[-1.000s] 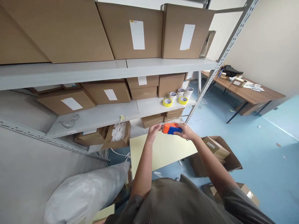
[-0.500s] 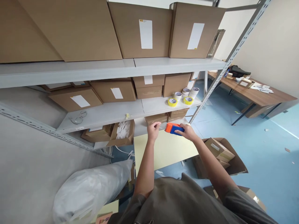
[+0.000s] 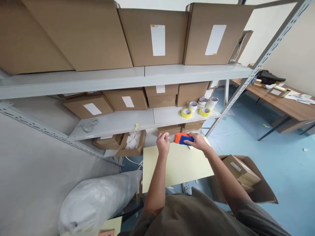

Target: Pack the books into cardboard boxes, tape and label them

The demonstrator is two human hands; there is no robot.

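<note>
My right hand point(image 3: 197, 142) is closed around an orange and blue tool point(image 3: 183, 138), whose orange end points left toward my other hand. My left hand point(image 3: 163, 143) is closed in a pinch just left of the tool, with a small gap between them. Something thin and clear shows at its fingertips, too small to make out. Both hands are above a pale yellow board point(image 3: 179, 164), in front of the shelf's lower levels.
Yellow tape rolls point(image 3: 186, 113) and white rolls point(image 3: 193, 105) stand on the middle shelf point(image 3: 123, 121). Large cartons point(image 3: 157, 39) fill the top shelf. An open carton with boxes point(image 3: 265, 183) is at the right, a plastic bag point(image 3: 98, 200) at the lower left.
The view has shifted, and a shoe now shows below the board's front edge. Both hands stay close together, my right hand still on the tool, my left hand's fingers now more curled.
</note>
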